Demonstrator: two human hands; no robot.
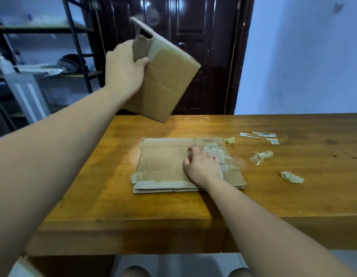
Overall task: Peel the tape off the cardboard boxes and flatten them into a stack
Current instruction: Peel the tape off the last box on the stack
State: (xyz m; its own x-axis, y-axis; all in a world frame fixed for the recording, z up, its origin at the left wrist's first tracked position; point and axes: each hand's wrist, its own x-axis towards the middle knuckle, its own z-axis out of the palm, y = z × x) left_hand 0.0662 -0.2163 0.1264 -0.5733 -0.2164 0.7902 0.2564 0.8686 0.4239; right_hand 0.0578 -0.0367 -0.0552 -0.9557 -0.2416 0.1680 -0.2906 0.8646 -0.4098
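Note:
A flattened cardboard box point(165, 78) hangs tilted in the air above the table's far left edge. My left hand point(123, 66) grips it near its upper left corner, thumb over the front face. A stack of flattened cardboard point(161, 162) lies on the wooden table point(105, 196), with grey tape residue along its near edge and a torn label at its right. My right hand point(201, 166) rests on the right half of that stack, fingers spread and pressing down.
Crumpled tape bits point(261, 155) point(291, 176) point(229, 140) and a clear strip point(261, 135) lie on the table right of the stack. A dark door point(193, 27) stands behind, a metal shelf point(43, 56) at the left, a blue wall at the right.

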